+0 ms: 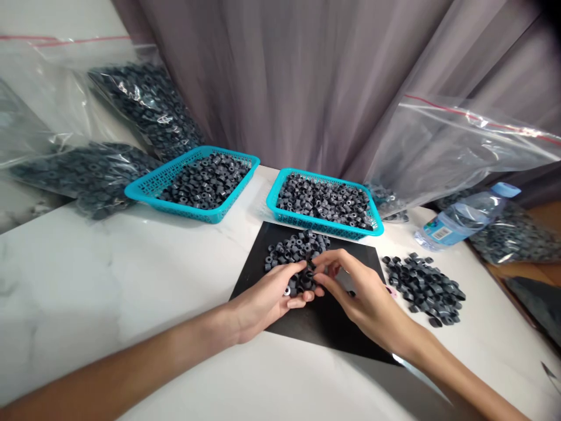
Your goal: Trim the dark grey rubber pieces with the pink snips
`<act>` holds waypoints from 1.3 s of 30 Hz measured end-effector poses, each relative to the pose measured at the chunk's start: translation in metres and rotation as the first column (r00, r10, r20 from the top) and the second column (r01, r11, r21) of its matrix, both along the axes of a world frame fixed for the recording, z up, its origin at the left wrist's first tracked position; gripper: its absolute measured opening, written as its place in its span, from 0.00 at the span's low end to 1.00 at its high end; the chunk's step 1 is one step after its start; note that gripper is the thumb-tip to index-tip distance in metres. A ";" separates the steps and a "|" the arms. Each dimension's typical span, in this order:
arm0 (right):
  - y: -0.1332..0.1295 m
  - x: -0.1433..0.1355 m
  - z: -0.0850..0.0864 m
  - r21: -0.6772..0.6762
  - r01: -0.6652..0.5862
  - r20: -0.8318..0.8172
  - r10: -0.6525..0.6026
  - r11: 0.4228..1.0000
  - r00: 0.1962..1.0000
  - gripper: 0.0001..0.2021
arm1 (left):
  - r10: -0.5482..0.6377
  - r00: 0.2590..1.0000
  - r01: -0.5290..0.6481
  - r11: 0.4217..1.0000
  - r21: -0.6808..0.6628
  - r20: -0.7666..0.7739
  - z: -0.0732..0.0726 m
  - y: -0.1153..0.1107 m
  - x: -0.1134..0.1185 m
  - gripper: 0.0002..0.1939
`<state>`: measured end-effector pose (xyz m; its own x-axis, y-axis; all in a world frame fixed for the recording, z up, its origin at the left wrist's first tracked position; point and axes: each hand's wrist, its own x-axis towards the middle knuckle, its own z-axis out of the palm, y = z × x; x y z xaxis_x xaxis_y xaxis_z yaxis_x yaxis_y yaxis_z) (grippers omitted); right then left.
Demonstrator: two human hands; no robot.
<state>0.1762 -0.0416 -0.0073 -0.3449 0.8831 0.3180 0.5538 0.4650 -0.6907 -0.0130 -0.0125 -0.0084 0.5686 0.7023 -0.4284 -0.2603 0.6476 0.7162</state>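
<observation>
Over a black mat point(333, 324), my left hand point(280, 292) is cupped and holds several small dark grey ring-shaped plastic pieces point(302, 283). One piece near the thumb shows a white ring point(287, 290). My right hand point(350, 286) comes in from the right, thumb and forefinger pinched at a dark ring at the edge of the left palm. Just beyond my hands lies a loose pile of similar grey pieces point(289, 248) on the mat. To the right of my right hand, a pile of dark grey curved pieces point(429, 289) rests on the white table.
Two turquoise baskets point(188, 215) point(324, 225) full of grey pieces stand behind the mat. Filled clear bags point(144, 105) point(517, 234) lie at left and right. A water bottle point(464, 219) leans at the right. A grey curtain point(280, 88) hangs behind the white table point(87, 280).
</observation>
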 end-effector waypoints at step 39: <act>0.017 0.007 -0.015 0.067 0.007 0.347 -0.029 0.998 0.937 0.10 | -0.420 0.881 0.420 0.906 -0.047 -0.220 0.009 0.001 -0.005 0.20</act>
